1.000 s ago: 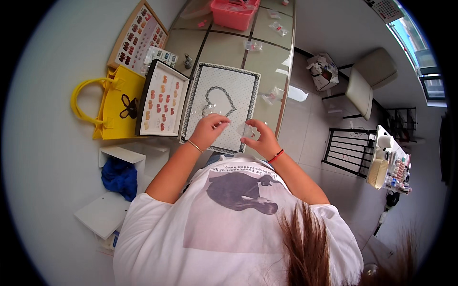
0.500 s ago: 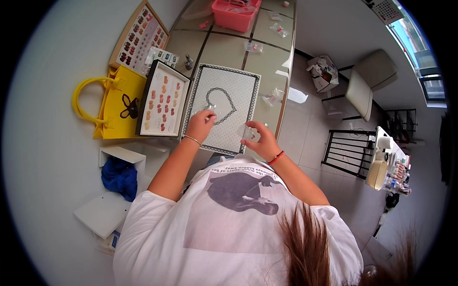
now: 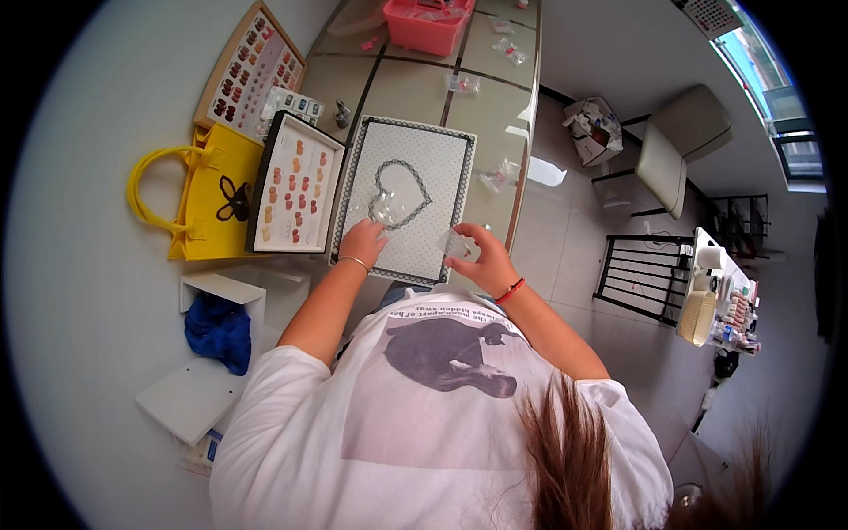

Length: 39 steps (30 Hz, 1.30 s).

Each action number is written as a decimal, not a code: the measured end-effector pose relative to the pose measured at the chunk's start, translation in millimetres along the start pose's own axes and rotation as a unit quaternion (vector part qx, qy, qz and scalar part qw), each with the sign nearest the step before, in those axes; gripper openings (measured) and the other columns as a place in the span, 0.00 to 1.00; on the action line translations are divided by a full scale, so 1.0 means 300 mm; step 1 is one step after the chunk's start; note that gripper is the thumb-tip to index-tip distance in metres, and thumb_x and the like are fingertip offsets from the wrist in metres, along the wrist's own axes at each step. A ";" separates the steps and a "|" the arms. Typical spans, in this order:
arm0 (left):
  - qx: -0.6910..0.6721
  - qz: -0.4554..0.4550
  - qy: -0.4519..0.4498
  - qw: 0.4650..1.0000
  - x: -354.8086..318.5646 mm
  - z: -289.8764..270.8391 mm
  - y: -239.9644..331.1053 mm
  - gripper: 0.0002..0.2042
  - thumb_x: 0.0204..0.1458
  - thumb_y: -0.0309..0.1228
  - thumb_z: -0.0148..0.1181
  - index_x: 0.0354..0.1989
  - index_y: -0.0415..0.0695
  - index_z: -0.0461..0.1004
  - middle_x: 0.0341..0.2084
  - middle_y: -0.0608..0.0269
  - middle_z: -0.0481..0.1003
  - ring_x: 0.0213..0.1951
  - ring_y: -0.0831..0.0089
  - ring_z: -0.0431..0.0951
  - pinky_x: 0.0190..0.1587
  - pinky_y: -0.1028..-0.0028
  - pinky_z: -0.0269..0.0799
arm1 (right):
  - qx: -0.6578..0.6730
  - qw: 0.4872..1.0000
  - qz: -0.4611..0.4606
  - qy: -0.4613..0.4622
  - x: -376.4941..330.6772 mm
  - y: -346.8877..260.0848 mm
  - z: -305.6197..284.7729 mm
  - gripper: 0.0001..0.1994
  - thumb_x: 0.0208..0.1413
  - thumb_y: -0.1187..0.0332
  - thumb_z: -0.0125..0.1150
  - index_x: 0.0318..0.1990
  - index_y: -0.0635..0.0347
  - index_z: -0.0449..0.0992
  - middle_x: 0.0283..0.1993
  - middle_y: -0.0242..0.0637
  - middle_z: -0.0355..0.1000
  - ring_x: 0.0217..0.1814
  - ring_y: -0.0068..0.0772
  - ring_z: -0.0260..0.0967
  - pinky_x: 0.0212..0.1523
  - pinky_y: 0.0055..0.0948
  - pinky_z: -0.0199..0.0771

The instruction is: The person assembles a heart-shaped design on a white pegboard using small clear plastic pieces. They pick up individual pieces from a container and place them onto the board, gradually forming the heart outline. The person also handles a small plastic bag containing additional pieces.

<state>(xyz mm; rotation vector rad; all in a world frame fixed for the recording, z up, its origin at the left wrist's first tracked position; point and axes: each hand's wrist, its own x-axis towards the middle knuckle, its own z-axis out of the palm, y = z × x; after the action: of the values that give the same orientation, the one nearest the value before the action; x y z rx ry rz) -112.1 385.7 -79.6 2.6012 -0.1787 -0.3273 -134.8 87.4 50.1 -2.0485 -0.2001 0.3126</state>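
While the right hand point(image 3: 486, 261) pinched a clear packet point(image 3: 452, 244) between thumb and forefinger, the left hand point(image 3: 363, 242) was palm down, whether gripping anything impossible to tell. The packet jutted leftward from the fingertips, over the mat's point(image 3: 415, 246) right edge, its long axis unclear. The mat's ran away from the person, leaning right. Since half a second earlier, the left hand had drawn back from a crumpled wrapper point(image 3: 385, 208).

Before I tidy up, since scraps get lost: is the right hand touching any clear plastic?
Touching: the head view shows the right hand pinching the clear plastic between thumb and forefinger.
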 end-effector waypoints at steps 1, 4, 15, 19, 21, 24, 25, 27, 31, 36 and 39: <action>0.009 -0.005 0.002 1.000 0.004 -0.004 0.014 0.12 0.50 0.34 0.67 0.44 0.49 0.81 0.39 0.54 0.75 0.44 0.54 0.78 0.47 0.57 0.75 | 0.008 1.000 0.010 -0.003 -0.001 -0.007 0.000 0.28 0.47 0.65 0.77 0.57 0.59 0.74 0.56 0.40 0.75 0.59 0.37 0.72 0.59 0.37 0.71; 0.044 -0.023 0.005 0.999 0.019 -0.011 0.039 0.09 0.51 0.34 0.67 0.40 0.48 0.81 0.39 0.54 0.76 0.44 0.53 0.78 0.47 0.57 0.76 | 0.021 0.999 0.032 -0.013 0.000 -0.027 -0.007 0.29 0.47 0.65 0.77 0.57 0.58 0.74 0.56 0.39 0.76 0.60 0.37 0.72 0.61 0.39 0.68; -0.206 0.022 0.053 0.977 0.037 -0.089 0.144 0.05 0.53 0.29 0.65 0.36 0.43 0.82 0.35 0.58 0.79 0.36 0.62 0.79 0.41 0.65 0.76 | 0.028 0.999 0.030 -0.009 -0.002 -0.028 -0.011 0.28 0.47 0.65 0.77 0.57 0.59 0.74 0.56 0.40 0.75 0.58 0.37 0.72 0.58 0.36 0.71; -0.362 0.099 0.015 0.927 0.013 -0.236 0.335 0.05 0.53 0.27 0.66 0.37 0.43 0.83 0.33 0.61 0.78 0.33 0.68 0.77 0.38 0.71 0.74 | 0.005 1.000 0.015 -0.004 0.005 -0.033 -0.007 0.28 0.47 0.64 0.77 0.55 0.62 0.74 0.55 0.43 0.75 0.55 0.38 0.74 0.52 0.32 0.76; -0.330 0.166 0.010 0.929 -0.018 -0.301 0.418 0.05 0.52 0.27 0.66 0.37 0.43 0.83 0.34 0.61 0.77 0.34 0.67 0.78 0.38 0.70 0.75 | 0.001 1.000 0.007 -0.004 0.008 -0.037 -0.004 0.28 0.47 0.64 0.77 0.55 0.62 0.75 0.54 0.43 0.75 0.55 0.39 0.75 0.52 0.33 0.76; -0.250 0.259 0.035 0.932 -0.022 -0.294 0.427 0.07 0.52 0.27 0.67 0.39 0.43 0.83 0.37 0.59 0.77 0.36 0.66 0.78 0.39 0.71 0.75 | -0.002 1.000 -0.013 0.002 0.009 -0.032 0.005 0.28 0.47 0.64 0.77 0.55 0.61 0.75 0.54 0.43 0.75 0.56 0.40 0.75 0.52 0.34 0.76; -0.243 0.261 0.037 0.934 -0.025 -0.289 0.428 0.07 0.52 0.28 0.67 0.38 0.43 0.82 0.36 0.59 0.77 0.36 0.65 0.79 0.39 0.70 0.75 | -0.005 1.000 -0.020 0.004 0.009 -0.031 0.009 0.28 0.46 0.64 0.77 0.55 0.61 0.75 0.54 0.43 0.75 0.56 0.41 0.75 0.52 0.34 0.76; -0.253 0.233 0.027 0.939 -0.032 -0.288 0.429 0.07 0.52 0.29 0.67 0.38 0.42 0.82 0.36 0.59 0.77 0.36 0.64 0.79 0.39 0.69 0.76 | -0.008 1.000 -0.024 0.004 0.010 -0.032 0.010 0.28 0.46 0.64 0.78 0.55 0.61 0.75 0.54 0.43 0.75 0.55 0.41 0.75 0.52 0.34 0.76; -0.272 0.128 0.032 0.953 -0.011 -0.261 0.364 0.07 0.53 0.29 0.66 0.38 0.41 0.82 0.37 0.56 0.78 0.38 0.62 0.80 0.40 0.68 0.77 | 0.002 1.000 0.001 -0.008 0.008 -0.036 0.004 0.28 0.46 0.64 0.78 0.55 0.61 0.75 0.53 0.43 0.75 0.55 0.39 0.75 0.52 0.34 0.76; -0.073 -0.007 0.147 0.986 0.056 -0.096 0.056 0.14 0.52 0.26 0.62 0.48 0.41 0.79 0.44 0.48 0.76 0.48 0.50 0.76 0.53 0.58 0.74 | 0.022 0.998 0.043 -0.026 0.007 -0.046 -0.008 0.29 0.47 0.65 0.77 0.57 0.61 0.74 0.55 0.40 0.76 0.58 0.36 0.72 0.57 0.35 0.71; 0.024 -0.091 0.132 0.987 0.066 -0.061 -0.061 0.16 0.52 0.25 0.60 0.51 0.43 0.77 0.46 0.48 0.74 0.49 0.50 0.76 0.53 0.58 0.74 | 0.027 0.999 0.042 -0.021 0.001 -0.033 -0.003 0.28 0.47 0.65 0.77 0.57 0.60 0.74 0.55 0.40 0.76 0.58 0.36 0.72 0.57 0.35 0.71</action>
<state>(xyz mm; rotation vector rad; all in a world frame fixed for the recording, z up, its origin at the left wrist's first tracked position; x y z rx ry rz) -87.0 406.3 -77.2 2.6829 0.1464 -0.0400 -134.3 91.5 59.2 -2.0006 -0.1288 0.4087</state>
